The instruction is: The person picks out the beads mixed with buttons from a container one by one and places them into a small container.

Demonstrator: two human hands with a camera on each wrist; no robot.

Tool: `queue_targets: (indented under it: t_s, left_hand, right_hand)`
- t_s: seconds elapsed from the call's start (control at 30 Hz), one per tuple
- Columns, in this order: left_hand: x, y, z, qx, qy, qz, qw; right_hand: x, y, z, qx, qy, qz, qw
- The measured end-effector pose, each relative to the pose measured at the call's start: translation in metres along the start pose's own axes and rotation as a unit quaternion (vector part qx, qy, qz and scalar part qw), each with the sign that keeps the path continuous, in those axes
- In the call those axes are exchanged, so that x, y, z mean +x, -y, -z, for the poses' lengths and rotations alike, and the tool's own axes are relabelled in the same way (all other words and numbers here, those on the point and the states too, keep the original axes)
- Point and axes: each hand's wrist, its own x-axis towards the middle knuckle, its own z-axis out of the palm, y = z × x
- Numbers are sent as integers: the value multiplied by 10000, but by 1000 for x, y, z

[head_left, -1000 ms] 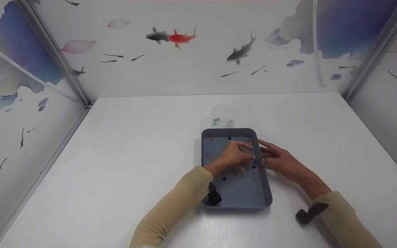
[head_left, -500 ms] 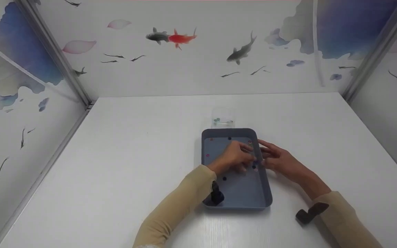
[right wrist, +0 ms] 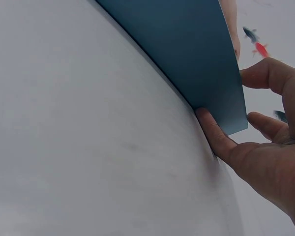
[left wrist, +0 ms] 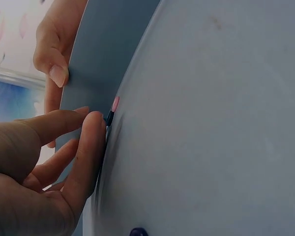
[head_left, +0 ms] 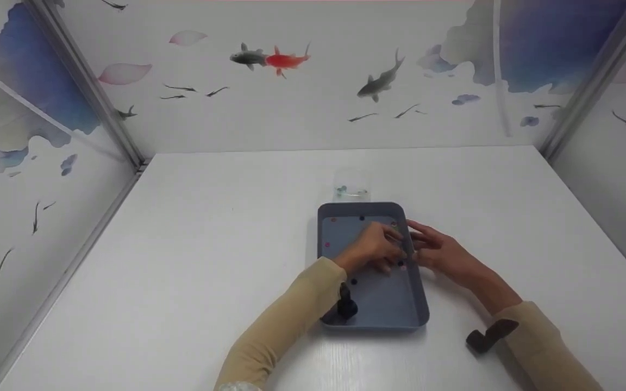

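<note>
A grey-blue rectangular tray (head_left: 386, 312) holds several small bead-like pieces in red, pink and dark colours. Inside it, my left hand (head_left: 375, 243) reaches to the right inner wall, thumb and fingertips close together there. In the left wrist view, a dark bead (left wrist: 109, 118) and a pink bead (left wrist: 115, 103) lie along that wall, right beside those fingertips. Whether the fingertips pinch a bead is hidden. Outside the tray, my right hand (head_left: 446, 258) rests extended fingers against the right wall; the right wrist view shows a finger (right wrist: 212, 132) at the wall's foot.
A clear container (head_left: 352, 182) with a few small greenish pieces stands just behind the tray. The white table (head_left: 226, 228) extends on both sides. Panels printed with fish (head_left: 286, 60) rise at the back and sides. Black wrist-camera mounts (head_left: 487, 336) project from both sleeves.
My left hand has shifted slightly right, and its fingertips now cover the spot by the wall where a blue bead showed. My right hand and the tray have stayed put.
</note>
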Motion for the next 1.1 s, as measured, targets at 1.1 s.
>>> queue_targets:
  t_s: [1.1]
  left_hand:
    - [0, 0, 3, -454, -436, 100, 9980]
  right_hand:
    - [0, 1, -1, 204, 67, -15, 9998]
